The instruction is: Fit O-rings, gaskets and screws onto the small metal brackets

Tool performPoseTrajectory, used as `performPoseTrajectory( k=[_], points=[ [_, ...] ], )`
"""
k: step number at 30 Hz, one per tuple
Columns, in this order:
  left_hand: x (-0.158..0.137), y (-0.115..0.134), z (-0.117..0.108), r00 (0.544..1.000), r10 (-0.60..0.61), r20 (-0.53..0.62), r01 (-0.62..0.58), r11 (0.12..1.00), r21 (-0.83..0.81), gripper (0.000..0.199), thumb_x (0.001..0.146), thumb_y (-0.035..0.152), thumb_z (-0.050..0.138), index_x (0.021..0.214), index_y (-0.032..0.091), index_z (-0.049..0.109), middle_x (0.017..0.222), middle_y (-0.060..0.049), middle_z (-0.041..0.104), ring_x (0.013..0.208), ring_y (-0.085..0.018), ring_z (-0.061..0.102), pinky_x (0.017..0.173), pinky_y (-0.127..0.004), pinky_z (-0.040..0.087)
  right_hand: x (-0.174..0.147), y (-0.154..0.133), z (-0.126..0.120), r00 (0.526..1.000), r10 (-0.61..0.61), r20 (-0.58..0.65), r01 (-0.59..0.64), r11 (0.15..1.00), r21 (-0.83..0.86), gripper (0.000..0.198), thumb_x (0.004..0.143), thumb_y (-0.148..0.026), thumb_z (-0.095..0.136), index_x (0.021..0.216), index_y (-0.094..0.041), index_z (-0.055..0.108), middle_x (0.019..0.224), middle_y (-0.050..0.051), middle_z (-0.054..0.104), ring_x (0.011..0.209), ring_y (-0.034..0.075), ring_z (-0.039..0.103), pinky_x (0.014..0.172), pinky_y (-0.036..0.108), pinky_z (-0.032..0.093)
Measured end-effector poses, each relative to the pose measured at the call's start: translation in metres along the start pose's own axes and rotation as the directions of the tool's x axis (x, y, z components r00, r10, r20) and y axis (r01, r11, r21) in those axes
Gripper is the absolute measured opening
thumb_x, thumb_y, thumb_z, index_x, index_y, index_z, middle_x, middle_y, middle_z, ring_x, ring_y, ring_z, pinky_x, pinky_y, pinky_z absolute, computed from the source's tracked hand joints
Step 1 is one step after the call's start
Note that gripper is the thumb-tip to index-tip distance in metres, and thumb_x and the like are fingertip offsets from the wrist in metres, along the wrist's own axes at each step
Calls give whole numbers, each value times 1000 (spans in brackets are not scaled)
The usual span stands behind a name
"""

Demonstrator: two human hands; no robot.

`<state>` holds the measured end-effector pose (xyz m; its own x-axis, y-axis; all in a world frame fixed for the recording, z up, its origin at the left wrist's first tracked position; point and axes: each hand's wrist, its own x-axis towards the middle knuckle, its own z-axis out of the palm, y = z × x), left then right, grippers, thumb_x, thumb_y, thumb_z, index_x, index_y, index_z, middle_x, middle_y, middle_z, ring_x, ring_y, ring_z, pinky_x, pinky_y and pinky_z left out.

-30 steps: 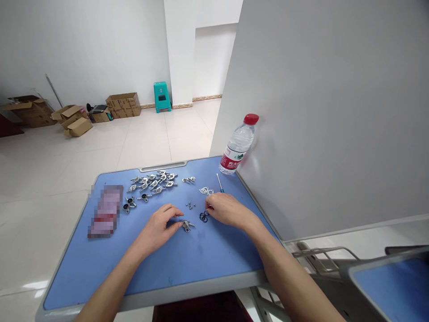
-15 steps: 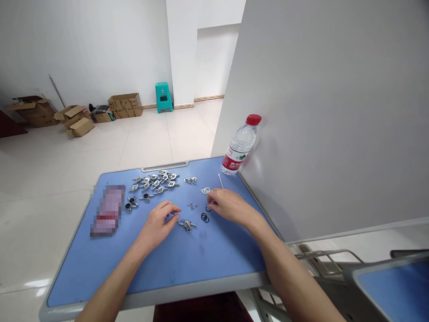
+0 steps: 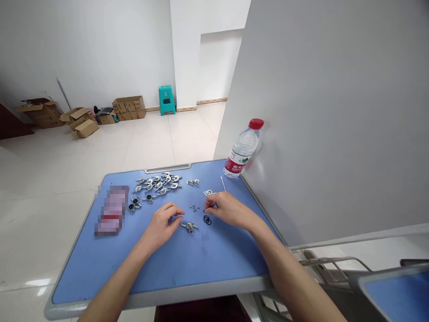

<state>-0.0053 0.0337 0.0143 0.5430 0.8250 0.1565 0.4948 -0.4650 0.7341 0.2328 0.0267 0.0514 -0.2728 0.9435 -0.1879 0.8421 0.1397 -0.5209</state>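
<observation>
Since the previous frame the right hand (image 3: 228,208) had shifted slightly left, carrying one black ring (image 3: 204,211) with it; the left hand (image 3: 163,225) and the metal fitting (image 3: 190,227) had barely moved. Right grip looked pinched on that ring, most of it hidden by the fingertips. Left grip was open, thumb just beside the fitting's stem; contact couldn't be told.

Step in hand, judged: separating one ring from the loose rings (image 3: 207,220) below. Next move called for a light pinch, and a steadied fitting if the two were to meet.

Fitting lay on the blue, smooth surface (image 3: 161,266) between the hands: dull grey metal, rounded body, slim stems. Rings: thin, matte, probably rubber. Small shiny metal bits (image 3: 194,207) sat behind; flat silvery plates (image 3: 208,192) farther back, with cut-outs.
</observation>
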Motion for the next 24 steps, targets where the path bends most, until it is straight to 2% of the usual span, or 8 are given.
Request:
performPoseTrajectory(
  k=[5,9,14,24],
  points=[
    [-1,1,2,996,40,83,-39,999,-19,18,86,12,53,97,22,64,98,-2,61,88,-15,58,72,-24,46,-9,-11,1,978,-191,88,164,954,251,14,78,-13,55,77,-18,68,67,-3,64,62,11,53,59,22,38],
    [0,2,4,990,58,130,-58,998,-1,17,86,10,54,94,21,64,95,-2,61,88,-16,58,73,-24,46,-11,-16,8,957,-255,136,216,944,250,20,74,-6,53,76,-18,69,68,-4,65,60,10,52,58,21,37],
    [0,5,6,985,76,152,-82,996,31,16,87,10,53,92,20,64,93,-3,62,89,-17,57,74,-26,45,-11,-21,16,952,-262,155,230,953,196,21,75,-5,54,76,-19,69,70,-3,68,60,11,55,60,22,38],
    [2,4,7,982,94,166,-103,994,44,17,88,8,51,90,20,64,90,-2,63,87,-17,58,76,-26,45,-9,-25,21,972,-220,79,209,970,126,18,80,-8,55,77,-18,69,71,-1,69,62,12,58,59,23,36]
  ],
)
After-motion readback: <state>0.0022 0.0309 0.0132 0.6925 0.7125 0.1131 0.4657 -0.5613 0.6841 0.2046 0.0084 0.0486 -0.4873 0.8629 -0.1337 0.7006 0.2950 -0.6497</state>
